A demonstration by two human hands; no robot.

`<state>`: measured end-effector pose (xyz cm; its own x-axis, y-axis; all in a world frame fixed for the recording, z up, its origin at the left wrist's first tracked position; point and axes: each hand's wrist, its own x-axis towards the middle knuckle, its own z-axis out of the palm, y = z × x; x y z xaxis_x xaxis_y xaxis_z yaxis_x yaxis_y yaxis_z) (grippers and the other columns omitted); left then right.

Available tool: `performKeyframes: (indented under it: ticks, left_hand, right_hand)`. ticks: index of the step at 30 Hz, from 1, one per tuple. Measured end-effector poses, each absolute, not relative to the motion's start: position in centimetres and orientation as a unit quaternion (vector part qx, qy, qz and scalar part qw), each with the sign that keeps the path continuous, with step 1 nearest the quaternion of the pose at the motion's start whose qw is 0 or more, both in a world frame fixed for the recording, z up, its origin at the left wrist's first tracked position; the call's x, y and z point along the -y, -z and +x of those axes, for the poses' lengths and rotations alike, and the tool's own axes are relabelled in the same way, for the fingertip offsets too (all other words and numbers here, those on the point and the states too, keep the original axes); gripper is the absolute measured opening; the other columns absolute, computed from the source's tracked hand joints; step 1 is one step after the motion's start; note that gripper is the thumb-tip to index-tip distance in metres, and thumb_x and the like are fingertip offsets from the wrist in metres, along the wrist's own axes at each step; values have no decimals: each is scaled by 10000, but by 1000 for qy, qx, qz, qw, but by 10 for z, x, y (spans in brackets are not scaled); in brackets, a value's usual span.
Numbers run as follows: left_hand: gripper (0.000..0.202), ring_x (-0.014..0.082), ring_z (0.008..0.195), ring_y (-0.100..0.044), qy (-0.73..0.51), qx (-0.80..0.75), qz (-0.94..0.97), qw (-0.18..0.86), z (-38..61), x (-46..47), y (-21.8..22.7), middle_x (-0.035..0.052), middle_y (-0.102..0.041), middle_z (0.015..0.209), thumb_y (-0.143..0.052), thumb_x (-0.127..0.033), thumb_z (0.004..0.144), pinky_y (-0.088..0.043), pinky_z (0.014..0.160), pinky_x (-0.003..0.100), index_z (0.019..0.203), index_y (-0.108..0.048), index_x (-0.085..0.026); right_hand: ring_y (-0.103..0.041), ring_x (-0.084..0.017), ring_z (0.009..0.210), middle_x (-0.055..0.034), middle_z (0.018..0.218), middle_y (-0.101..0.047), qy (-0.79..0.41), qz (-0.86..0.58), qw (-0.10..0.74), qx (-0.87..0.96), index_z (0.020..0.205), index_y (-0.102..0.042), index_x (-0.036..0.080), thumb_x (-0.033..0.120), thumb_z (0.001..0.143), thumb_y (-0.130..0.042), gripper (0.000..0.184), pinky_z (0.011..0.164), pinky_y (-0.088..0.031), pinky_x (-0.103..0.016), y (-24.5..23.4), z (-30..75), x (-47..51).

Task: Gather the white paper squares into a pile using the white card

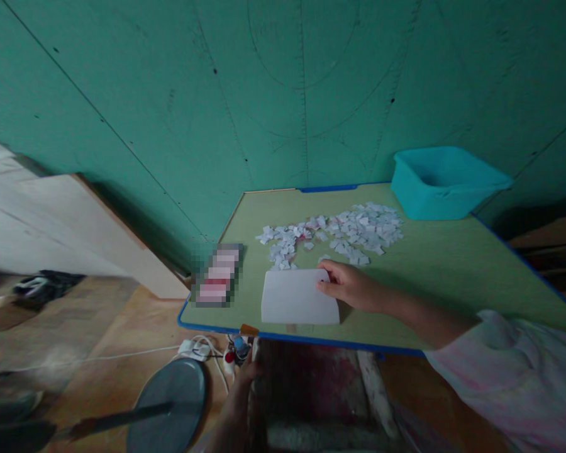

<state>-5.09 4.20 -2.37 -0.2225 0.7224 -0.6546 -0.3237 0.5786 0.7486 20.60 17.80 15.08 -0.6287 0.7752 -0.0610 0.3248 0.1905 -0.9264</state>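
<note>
My right hand (342, 284) is closed on the right edge of a smooth white sheet (299, 299), thumb on its face. The sheet is at the near edge of the pale green table (387, 327), its lower edge slightly curved. Just beyond it lies a heap of small torn paper scraps (365, 228), mostly white with some pink. My left hand (249, 370) is low, below the table's front edge, in shadow. Its fingers are too dark to make out. Near it is an orange-brown piece (249, 329) at the table edge.
A turquoise plastic basin (446, 185) stands at the table's back right. At left lies a blurred-out pinkish item (218, 277). Below are a dark chair or stool (311, 384), a round grey lid-like disc (170, 396) and cables with a power strip (193, 350). A green wall (273, 113) rises behind.
</note>
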Motion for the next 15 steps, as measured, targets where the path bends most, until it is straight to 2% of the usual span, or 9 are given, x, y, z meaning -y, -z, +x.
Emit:
performKeyframes:
  ticks: [4,6,8,12,15]
  left_hand:
    - [266,226,929,-619,-415,-688,140,579,-55,-36,20,57,-631,1106,-582,-327,848,-521,787,410,1085,-589,-207]
    - [282,228,869,-648,-412,-696,137,572,-59,-35,18,52,-684,982,-625,-288,802,-527,770,409,1067,-597,-195]
    - [359,253,822,-671,-415,-699,138,566,-63,-35,16,17,-715,802,-690,-240,698,-542,723,383,1048,-613,-221]
    - [532,319,845,-679,-431,-696,144,556,-64,-37,14,-28,-656,499,-732,-166,508,-549,618,314,1020,-641,-279]
    - [519,327,908,-664,-440,-695,144,550,-58,-39,16,-11,-644,488,-736,-181,519,-553,645,320,1024,-646,-257]
  right_hand:
    - [-476,-127,655,12,700,-477,-531,-362,215,735,806,-472,205,305,790,-513,109,542,-352,-234,-152,204,-172]
    - [-475,-125,648,14,695,-480,-534,-361,218,732,806,-472,203,300,781,-517,109,538,-350,-231,-153,203,-169]
    - [-475,-124,645,12,698,-488,-534,-362,219,732,812,-473,199,296,776,-517,112,536,-349,-231,-155,202,-168]
    - [-468,-122,638,10,705,-492,-531,-365,213,735,825,-483,191,303,777,-511,125,535,-346,-234,-157,202,-165]
    - [-461,-120,641,13,703,-476,-536,-357,204,738,832,-488,187,314,778,-514,140,544,-351,-236,-159,201,-161]
